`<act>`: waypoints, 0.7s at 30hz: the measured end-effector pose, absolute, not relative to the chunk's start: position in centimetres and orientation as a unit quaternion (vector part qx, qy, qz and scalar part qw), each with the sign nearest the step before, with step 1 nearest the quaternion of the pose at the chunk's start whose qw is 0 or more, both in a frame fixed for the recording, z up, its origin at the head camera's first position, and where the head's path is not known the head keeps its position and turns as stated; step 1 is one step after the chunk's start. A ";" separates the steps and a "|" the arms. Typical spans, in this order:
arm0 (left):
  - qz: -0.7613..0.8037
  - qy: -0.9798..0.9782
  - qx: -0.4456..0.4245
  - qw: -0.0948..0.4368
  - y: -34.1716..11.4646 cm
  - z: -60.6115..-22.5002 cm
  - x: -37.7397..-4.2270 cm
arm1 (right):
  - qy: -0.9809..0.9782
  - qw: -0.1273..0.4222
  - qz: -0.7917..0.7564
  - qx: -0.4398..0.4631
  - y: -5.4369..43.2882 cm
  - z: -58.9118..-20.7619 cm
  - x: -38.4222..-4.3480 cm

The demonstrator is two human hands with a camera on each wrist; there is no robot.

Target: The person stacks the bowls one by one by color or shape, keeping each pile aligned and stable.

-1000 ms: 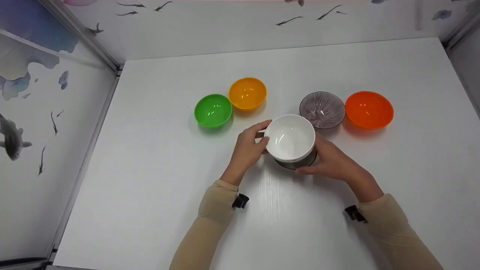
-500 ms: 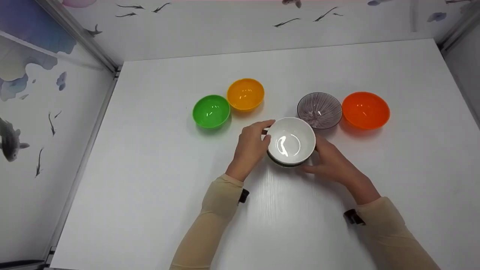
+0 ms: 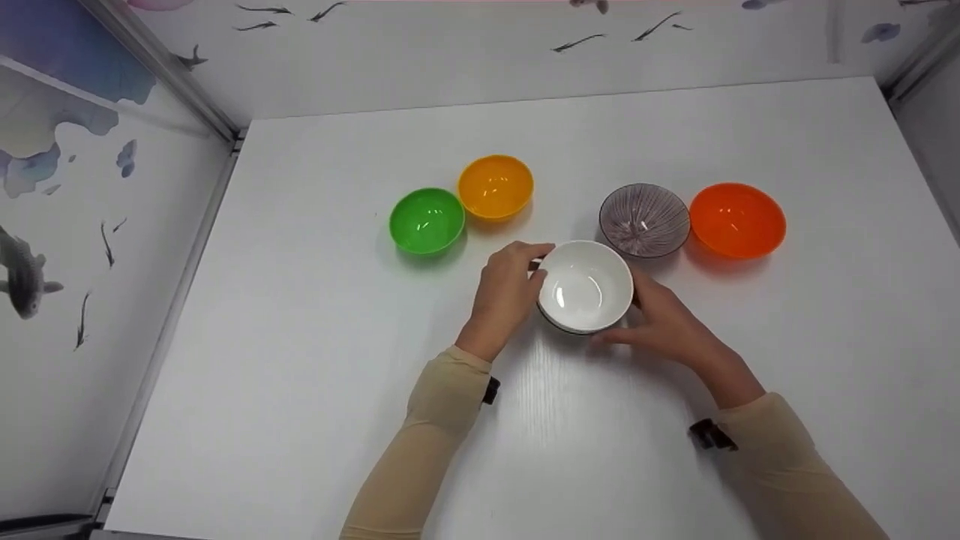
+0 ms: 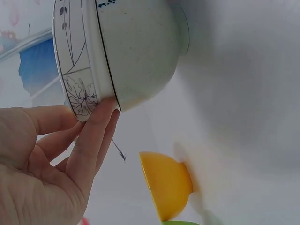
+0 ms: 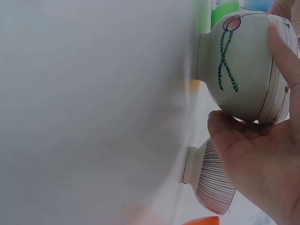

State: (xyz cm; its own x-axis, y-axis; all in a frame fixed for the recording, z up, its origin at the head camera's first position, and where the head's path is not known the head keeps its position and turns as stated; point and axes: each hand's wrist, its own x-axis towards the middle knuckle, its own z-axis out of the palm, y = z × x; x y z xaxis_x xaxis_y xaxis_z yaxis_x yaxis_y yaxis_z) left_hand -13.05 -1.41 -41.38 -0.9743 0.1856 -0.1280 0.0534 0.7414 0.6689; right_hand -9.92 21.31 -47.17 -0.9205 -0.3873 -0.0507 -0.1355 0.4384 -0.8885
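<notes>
A white bowl (image 3: 586, 289) with thin dark leaf drawings on its outside sits nested in a pale green bowl (image 5: 246, 63) that bears a painted flower. From above, only a sliver of the green bowl shows below the white rim. My left hand (image 3: 506, 289) pinches the white bowl's rim on its left side, thumb and fingers together. At the right, my right hand (image 3: 667, 319) holds the green bowl, with the thumb along its near side and the fingers around the far side, partly hidden. Behind the right fingers stands a purple-striped bowl (image 3: 643, 220).
An orange bowl (image 3: 737, 220) stands beside the striped one at the right. Toward the back left, a green plastic bowl (image 3: 427, 221) and a yellow bowl (image 3: 495, 187) stand together. A white table (image 3: 300, 337) lies beneath, bounded by printed panels (image 3: 450, 60).
The white bowl has come down and slightly toward me into the pale green bowl, covering more of it. My left hand moved down along with it; my right hand stayed almost in place.
</notes>
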 end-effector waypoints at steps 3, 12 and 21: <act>0.349 0.931 0.059 0.092 -1.3 -41.4 -13.0 | 0.834 0.129 -0.515 -0.152 21.3 -47.1 -9.9; 0.300 0.950 0.061 0.068 -1.0 -41.5 -12.4 | 0.831 0.136 -0.516 -0.154 21.2 -46.5 -9.8; 0.277 0.956 0.071 0.060 -0.9 -41.6 -12.4 | 0.820 0.148 -0.531 -0.151 21.1 -46.6 -9.7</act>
State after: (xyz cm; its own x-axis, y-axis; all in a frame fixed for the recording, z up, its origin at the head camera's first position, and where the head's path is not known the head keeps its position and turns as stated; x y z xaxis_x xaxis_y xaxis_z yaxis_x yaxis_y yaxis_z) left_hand -12.42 -0.86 -41.58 -0.9825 0.1697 -0.0762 0.1027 0.8363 0.5385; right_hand -9.69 21.13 -46.59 -0.9108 -0.4047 -0.0816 -0.0911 0.3898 -0.9164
